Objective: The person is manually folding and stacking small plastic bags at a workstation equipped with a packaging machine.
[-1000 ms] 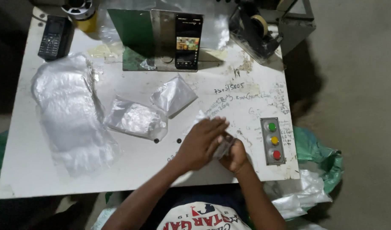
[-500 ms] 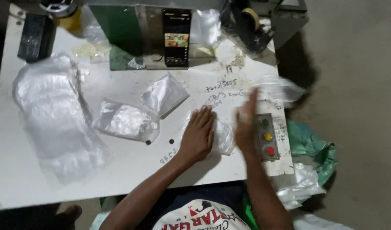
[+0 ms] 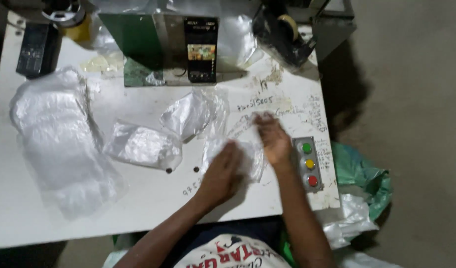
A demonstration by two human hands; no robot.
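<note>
1. Head view: my left hand lies flat, fingers together, pressing on a small clear plastic bag near the front of the white table
2. Head view: my right hand rests spread on the same bag's right edge, just left of the three-button box
3. Head view: two more small bags and a big stack of bags lie further left
</note>
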